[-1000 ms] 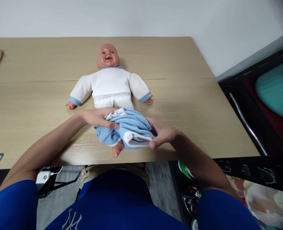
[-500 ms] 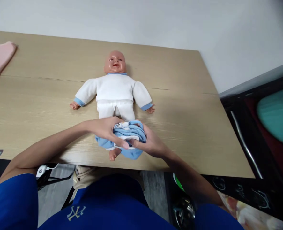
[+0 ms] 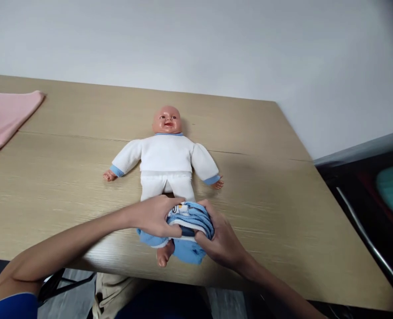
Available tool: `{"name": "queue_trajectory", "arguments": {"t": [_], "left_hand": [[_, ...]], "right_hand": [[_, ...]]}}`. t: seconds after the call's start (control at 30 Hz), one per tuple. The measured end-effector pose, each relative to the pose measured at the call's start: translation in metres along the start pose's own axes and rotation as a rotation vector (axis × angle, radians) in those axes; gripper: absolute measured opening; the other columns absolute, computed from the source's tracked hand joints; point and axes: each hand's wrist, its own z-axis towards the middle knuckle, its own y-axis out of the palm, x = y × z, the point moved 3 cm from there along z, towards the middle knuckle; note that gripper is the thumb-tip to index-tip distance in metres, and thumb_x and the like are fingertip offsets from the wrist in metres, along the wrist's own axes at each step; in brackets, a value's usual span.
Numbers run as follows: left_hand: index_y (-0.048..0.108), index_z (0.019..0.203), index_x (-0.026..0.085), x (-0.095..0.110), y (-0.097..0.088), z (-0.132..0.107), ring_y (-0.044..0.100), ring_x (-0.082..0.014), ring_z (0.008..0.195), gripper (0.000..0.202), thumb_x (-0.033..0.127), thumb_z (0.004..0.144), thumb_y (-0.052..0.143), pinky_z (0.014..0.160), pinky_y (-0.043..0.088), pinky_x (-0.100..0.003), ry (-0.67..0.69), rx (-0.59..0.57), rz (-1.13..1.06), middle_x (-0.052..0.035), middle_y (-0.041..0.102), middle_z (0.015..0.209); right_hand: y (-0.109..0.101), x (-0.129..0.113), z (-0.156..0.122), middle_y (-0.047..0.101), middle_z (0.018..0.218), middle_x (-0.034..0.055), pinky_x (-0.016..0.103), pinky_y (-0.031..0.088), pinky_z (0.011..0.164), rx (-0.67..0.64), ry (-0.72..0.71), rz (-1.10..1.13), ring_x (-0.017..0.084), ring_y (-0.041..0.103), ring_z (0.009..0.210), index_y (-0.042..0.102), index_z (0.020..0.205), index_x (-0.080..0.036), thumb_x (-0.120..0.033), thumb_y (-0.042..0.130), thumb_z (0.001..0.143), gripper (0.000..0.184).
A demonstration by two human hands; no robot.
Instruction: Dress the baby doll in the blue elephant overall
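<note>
Head camera looks forward and down, close over the table (image 3: 282, 186).

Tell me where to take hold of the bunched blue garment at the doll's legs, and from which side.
Grip the blue garment at its bunched white-edged band, one hand on each side, as the left hand and right hand do now. Come from the near table edge: the doll lies on its back with a bare foot toward you, and the gathered folds there give a thick roll to pinch.
</note>
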Motion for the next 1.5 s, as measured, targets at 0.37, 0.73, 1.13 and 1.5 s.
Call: {"name": "queue_trajectory", "arguments": {"t": [0.37,0.73,1.13,1.5], "left_hand": [[0.060,0.101,0.024,-0.002,0.005,0.002,0.060,-0.0192,0.071,0.038,0.043,0.075,0.081,0.067,0.047,-0.031,-0.047,0.041,0.031,0.0033,0.065,0.080],[0.062,0.109,0.022,-0.003,0.007,0.002,0.070,-0.0244,0.079,0.032,0.041,0.085,0.070,0.076,0.050,-0.035,0.014,0.138,0.125,-0.0010,0.072,0.088],[0.058,0.128,0.021,0.006,0.015,-0.012,0.078,-0.0330,0.101,0.051,0.029,0.083,0.082,0.078,0.050,-0.036,0.004,-0.068,0.480,-0.0098,0.078,0.113],[0.050,0.131,0.018,-0.004,0.032,-0.011,0.073,-0.0370,0.109,0.059,0.034,0.084,0.081,0.085,0.053,-0.041,0.033,-0.008,0.588,-0.0150,0.074,0.117]], "right_hand": [[0.002,0.018,0.018,0.074,0.091,-0.0010,0.033,0.057,0.075,-0.055,-0.003,0.062,0.022,0.072,0.078,0.063,0.113,-0.025,-0.026,0.073,0.083,0.032],[-0.001,0.017,0.028,0.068,0.081,-0.0012,0.034,0.048,0.073,0.012,0.043,-0.073,0.021,0.063,0.074,0.063,0.099,-0.024,-0.040,0.066,0.086,0.020],[0.046,-0.026,-0.069,0.071,0.090,0.0045,0.038,0.050,0.075,0.295,0.276,-0.276,0.028,0.066,0.081,0.063,0.105,-0.027,-0.036,0.070,0.089,0.019],[0.079,-0.002,-0.098,0.078,0.098,0.0089,0.044,0.058,0.084,0.565,0.524,-0.173,0.032,0.070,0.088,0.068,0.122,-0.024,-0.041,0.058,0.100,0.029]]}}
